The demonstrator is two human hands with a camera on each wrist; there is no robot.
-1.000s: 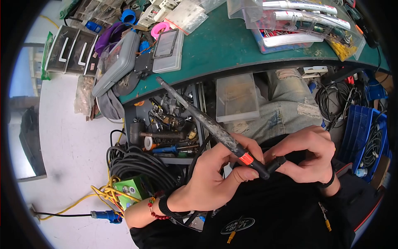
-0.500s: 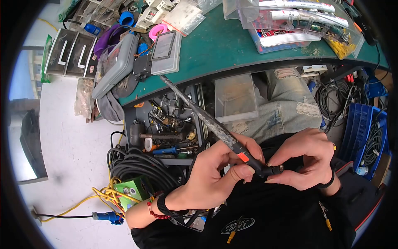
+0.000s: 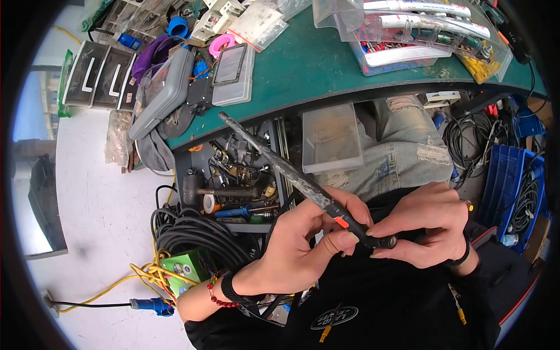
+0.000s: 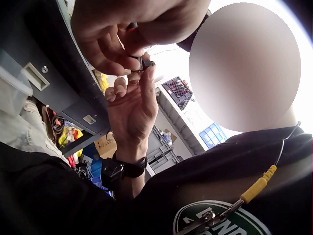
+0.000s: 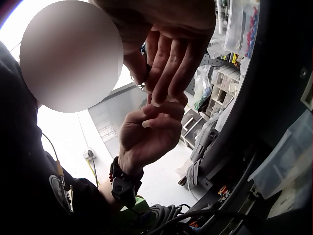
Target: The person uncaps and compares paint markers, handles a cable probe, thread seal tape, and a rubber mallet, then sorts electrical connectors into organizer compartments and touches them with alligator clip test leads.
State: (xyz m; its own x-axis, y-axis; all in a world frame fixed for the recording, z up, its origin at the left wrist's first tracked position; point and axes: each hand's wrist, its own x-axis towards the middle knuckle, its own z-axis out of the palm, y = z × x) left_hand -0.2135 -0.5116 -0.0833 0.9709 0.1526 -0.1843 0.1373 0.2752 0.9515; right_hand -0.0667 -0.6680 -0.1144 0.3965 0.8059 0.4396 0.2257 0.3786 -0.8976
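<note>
A long black rod (image 3: 291, 177), scuffed grey and marked with an orange band, slants across the middle of the head view. My left hand (image 3: 309, 239) grips it near its lower end, thumb below and fingers above. At that end a short black end piece (image 3: 386, 241) angles off to the right, its round opening showing. My right hand (image 3: 429, 224) pinches this piece between thumb and forefinger. In the left wrist view the right hand (image 4: 132, 115) meets the piece from below; in the right wrist view the left hand (image 5: 151, 134) is partly hidden behind the right fingers.
Beyond the hands lies a green bench (image 3: 303, 55) with a clear case and marker pens. A drawer of tools (image 3: 233, 224) stands open at the left, above coiled black cable (image 3: 198, 236). A translucent box (image 3: 331, 139) rests by the legs; a blue crate (image 3: 506, 186) is at the right.
The short end piece has turned from pointing up and right to pointing right, its opening now showing. My right fingers have shifted round it. The rod has rolled, leaving less of the orange band visible.
</note>
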